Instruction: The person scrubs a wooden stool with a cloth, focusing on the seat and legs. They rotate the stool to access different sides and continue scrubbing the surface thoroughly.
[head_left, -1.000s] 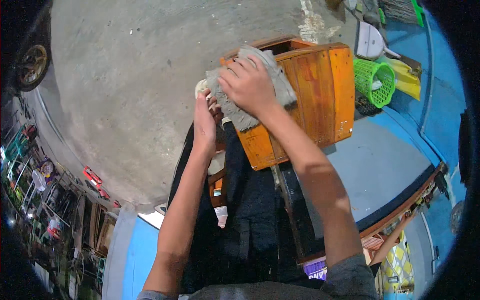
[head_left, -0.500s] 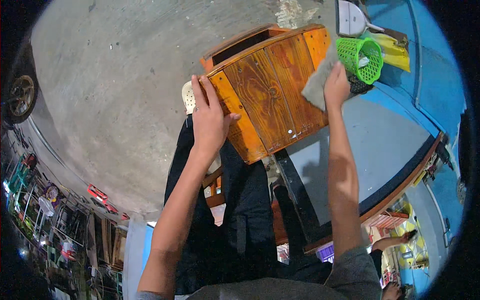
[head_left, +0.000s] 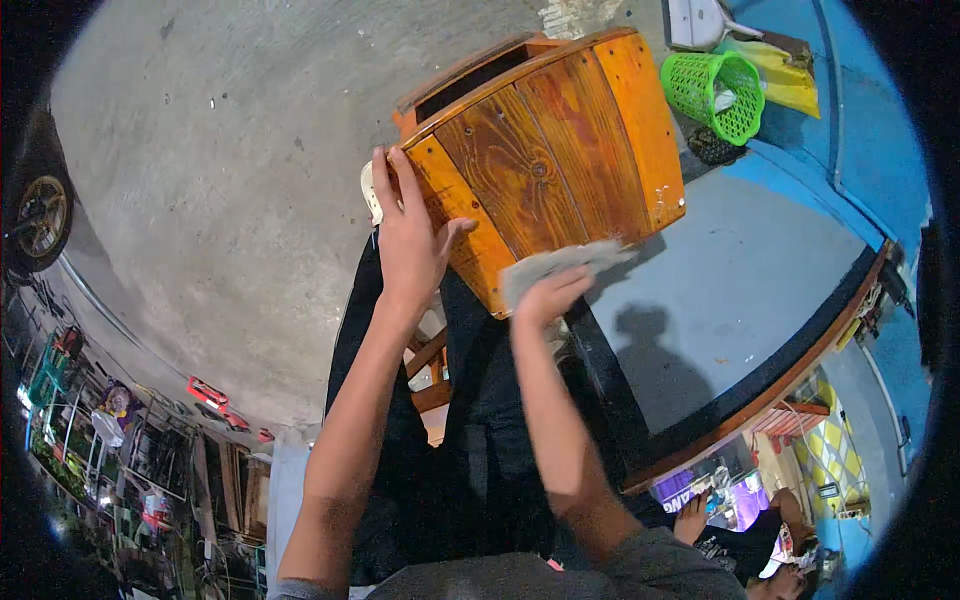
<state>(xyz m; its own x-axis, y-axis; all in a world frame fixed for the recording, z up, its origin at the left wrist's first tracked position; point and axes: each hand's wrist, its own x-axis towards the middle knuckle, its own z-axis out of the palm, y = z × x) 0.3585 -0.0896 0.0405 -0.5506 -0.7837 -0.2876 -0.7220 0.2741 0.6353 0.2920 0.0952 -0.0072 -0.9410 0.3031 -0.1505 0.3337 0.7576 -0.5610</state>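
A varnished, orange-brown wooden box-like piece of furniture point(head_left: 570, 150) stands tilted in front of my knees. Its plank face is turned up at me, and a dark opening shows along its far side. My left hand point(head_left: 408, 235) rests on its left edge, fingers stretched along the corner and thumb spread onto the planks. My right hand point(head_left: 550, 295) presses a grey fluffy cloth point(head_left: 560, 262) against the near edge of the plank face. Part of the cloth is hidden beneath my fingers.
Right of the furniture lie a green lattice basket point(head_left: 740, 95), a white dustpan point(head_left: 695, 22) and a yellow bag point(head_left: 785, 80). A grey-topped surface point(head_left: 740, 270) with a dark curved rim is at the right. Another person point(head_left: 745, 545) is at lower right. A wheel point(head_left: 42, 222) stands far left.
My right hand has moved the cloth left and nearer to me, from the right end of the planks to the near edge. My left hand stays on the left edge.
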